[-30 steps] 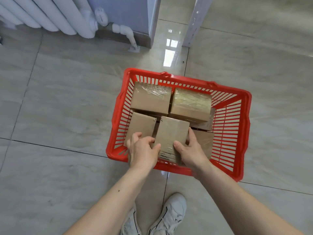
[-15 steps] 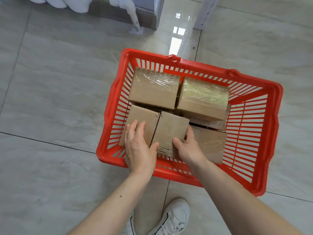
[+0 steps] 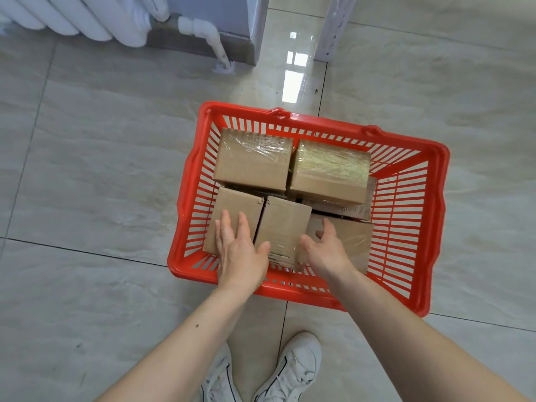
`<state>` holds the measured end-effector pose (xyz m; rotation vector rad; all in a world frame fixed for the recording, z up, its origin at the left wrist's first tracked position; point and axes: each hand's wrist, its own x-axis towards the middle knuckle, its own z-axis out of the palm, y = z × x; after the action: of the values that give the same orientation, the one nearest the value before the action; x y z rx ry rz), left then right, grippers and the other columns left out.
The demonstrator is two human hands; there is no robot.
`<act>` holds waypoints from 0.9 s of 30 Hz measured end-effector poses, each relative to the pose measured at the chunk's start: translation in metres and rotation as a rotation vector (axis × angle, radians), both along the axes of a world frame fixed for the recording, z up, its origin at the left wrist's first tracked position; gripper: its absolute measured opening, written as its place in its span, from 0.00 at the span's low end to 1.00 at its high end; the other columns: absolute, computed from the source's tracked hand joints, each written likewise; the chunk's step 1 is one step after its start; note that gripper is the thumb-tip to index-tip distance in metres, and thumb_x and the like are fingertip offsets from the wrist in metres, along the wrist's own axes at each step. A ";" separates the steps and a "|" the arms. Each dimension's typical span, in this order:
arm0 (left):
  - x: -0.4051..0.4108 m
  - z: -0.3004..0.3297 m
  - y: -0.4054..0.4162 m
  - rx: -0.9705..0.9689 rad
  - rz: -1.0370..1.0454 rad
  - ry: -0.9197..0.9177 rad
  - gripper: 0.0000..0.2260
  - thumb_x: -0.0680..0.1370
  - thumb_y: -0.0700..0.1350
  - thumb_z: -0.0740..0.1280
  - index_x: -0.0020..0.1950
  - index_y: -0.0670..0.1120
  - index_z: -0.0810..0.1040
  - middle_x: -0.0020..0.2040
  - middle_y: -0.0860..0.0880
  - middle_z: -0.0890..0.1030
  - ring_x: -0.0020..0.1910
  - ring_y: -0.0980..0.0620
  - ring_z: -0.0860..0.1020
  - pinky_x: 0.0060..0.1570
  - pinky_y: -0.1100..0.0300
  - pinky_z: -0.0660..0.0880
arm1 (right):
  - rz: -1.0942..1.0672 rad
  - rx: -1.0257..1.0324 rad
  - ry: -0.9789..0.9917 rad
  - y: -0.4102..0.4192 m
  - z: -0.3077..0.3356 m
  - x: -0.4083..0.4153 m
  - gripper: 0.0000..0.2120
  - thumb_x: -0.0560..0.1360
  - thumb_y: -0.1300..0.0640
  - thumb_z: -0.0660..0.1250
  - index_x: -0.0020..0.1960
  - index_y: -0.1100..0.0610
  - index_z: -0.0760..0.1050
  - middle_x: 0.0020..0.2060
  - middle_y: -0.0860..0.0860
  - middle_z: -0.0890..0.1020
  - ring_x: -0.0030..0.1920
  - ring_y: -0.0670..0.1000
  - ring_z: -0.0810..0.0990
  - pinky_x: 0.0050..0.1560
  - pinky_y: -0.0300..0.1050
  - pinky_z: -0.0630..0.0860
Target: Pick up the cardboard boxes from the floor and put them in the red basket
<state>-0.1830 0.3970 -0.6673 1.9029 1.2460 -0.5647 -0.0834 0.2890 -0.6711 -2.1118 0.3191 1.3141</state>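
1. The cardboard boxes are sitting inside the red basket (image 3: 435,227), which is resting on the tiled floor (image 3: 87,184).
2. The near-centre box (image 3: 282,224) is standing between the two hands, at the basket's near wall, with clear tape showing on its near end.
3. The near-left box (image 3: 232,207) is lying just beside it, touching it along one edge.
4. The near-right box (image 3: 353,239) is lying lower on the other side, partly covered by the right hand.
5. Two taped boxes are occupying the far row: the far-left box (image 3: 253,161) and the far-right box (image 3: 329,172), side by side and higher than the near row. A further box (image 3: 358,210) is showing under the far-right one.
6. The left hand (image 3: 240,253) is spread flat, fingers extended over the near-left box, thumb pointing toward the near-centre box. It is gripping nothing; whether the palm is touching cardboard cannot be determined.
7. The right hand (image 3: 327,250) is spread loosely, fingers slightly curled, just beside the right face of the near-centre box. It is holding nothing.
8. Both forearms are reaching over the basket's near rim.
9. Two white shoes (image 3: 293,369) are standing on the floor below the basket.
10. A white radiator (image 3: 72,18) and its pipe (image 3: 203,30) are sitting at the far left.
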 end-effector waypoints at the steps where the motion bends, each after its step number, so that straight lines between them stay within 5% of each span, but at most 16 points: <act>1: 0.000 0.007 -0.001 -0.005 0.002 -0.002 0.34 0.81 0.52 0.63 0.81 0.49 0.47 0.81 0.48 0.39 0.80 0.48 0.37 0.77 0.51 0.44 | 0.001 -0.003 -0.007 -0.004 0.008 0.001 0.32 0.81 0.53 0.61 0.80 0.50 0.48 0.76 0.55 0.66 0.73 0.57 0.69 0.69 0.55 0.69; 16: 0.026 0.151 -0.047 -0.012 -0.129 -0.094 0.27 0.82 0.52 0.58 0.80 0.46 0.56 0.82 0.49 0.51 0.81 0.49 0.43 0.78 0.52 0.44 | -0.224 0.054 -0.082 -0.081 0.163 -0.012 0.36 0.70 0.46 0.68 0.75 0.47 0.61 0.67 0.51 0.77 0.63 0.52 0.78 0.66 0.55 0.74; 20: 0.030 0.190 -0.072 -0.035 -0.226 -0.180 0.26 0.82 0.51 0.58 0.79 0.46 0.58 0.81 0.50 0.53 0.81 0.51 0.44 0.78 0.53 0.45 | -0.413 0.110 -0.076 -0.112 0.200 -0.024 0.23 0.76 0.55 0.68 0.69 0.50 0.66 0.59 0.50 0.79 0.55 0.46 0.79 0.55 0.45 0.76; 23: 0.041 0.219 -0.098 -0.039 -0.329 -0.225 0.26 0.82 0.51 0.58 0.79 0.47 0.59 0.81 0.50 0.55 0.81 0.52 0.46 0.78 0.52 0.45 | -0.538 0.125 -0.111 -0.143 0.225 -0.031 0.23 0.77 0.57 0.68 0.70 0.53 0.65 0.54 0.48 0.80 0.53 0.47 0.79 0.62 0.52 0.75; 27: 0.059 0.254 -0.144 -0.042 -0.460 -0.273 0.24 0.82 0.51 0.59 0.78 0.48 0.63 0.81 0.50 0.55 0.81 0.52 0.46 0.78 0.49 0.47 | -0.666 0.109 -0.159 -0.193 0.256 -0.039 0.29 0.76 0.52 0.69 0.74 0.53 0.63 0.62 0.53 0.77 0.62 0.55 0.78 0.66 0.60 0.73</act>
<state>-0.1237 0.2531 -0.4136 2.1560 0.6190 -0.5341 -0.1223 0.0957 -0.4155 -1.7720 0.7809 0.7488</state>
